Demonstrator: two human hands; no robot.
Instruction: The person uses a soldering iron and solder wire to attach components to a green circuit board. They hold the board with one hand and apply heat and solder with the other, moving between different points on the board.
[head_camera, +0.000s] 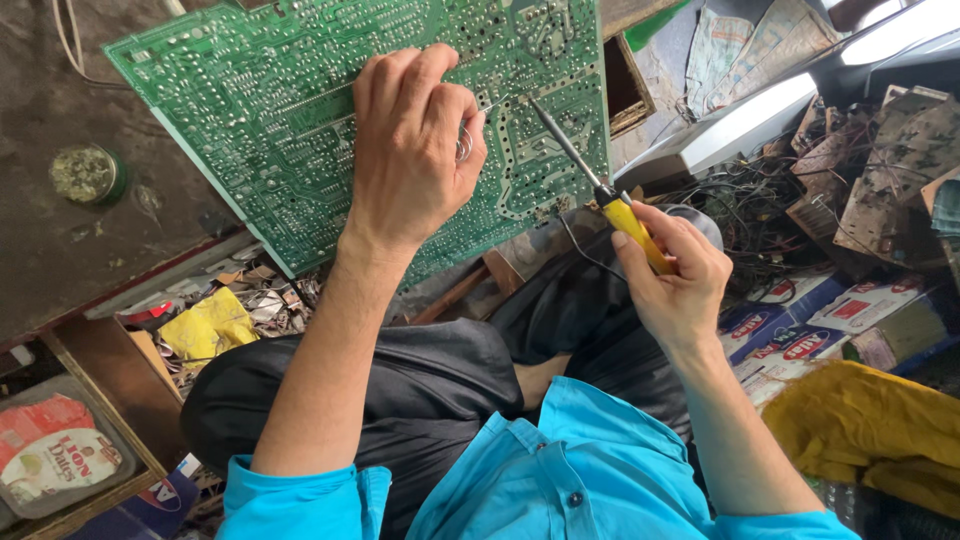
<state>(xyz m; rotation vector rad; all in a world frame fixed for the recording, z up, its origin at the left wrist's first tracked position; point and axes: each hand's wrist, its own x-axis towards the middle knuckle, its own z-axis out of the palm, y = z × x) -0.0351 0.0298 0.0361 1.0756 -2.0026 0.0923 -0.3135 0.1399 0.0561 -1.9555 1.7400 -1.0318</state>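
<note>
- Right now the right hand (680, 275) has its grip closed round the yellow handle of one soldering iron (600, 185), whose thin metal shaft slants up and left so that the tip meets the circuit board (250, 110).
- One left hand (415, 140) lies on the same board, its grip narrow, pinching a thin coil of silvery solder wire (466, 143) whose free end points toward the iron's tip.
- That single green board, solder side up, is tilted across the person's lap, its lower edge above the dark trousers (430, 390).
- Left of the board, on the dark table (60, 240), stands one small round green tin (88, 174) holding a pale, crumbly mass; what it is cannot be told.
- Below the board's lower left corner an open wooden drawer (140, 350) holds scraps, among them one crumpled yellow wrapper (210, 325).
- Farther down and left of the board, one shallow tray holds a flat packet (55, 455) in red and white.
- Right of the board, past the iron, lie about four small cartons (800, 330), white and blue with red oval marks, stacked loosely.
- Below those cartons is one heap of yellow cloth (860, 425).
- Above the cartons, right of the board, sits a tangle of dark wires (750, 205) with several brown bare boards (890, 160) leaning behind it.
</note>
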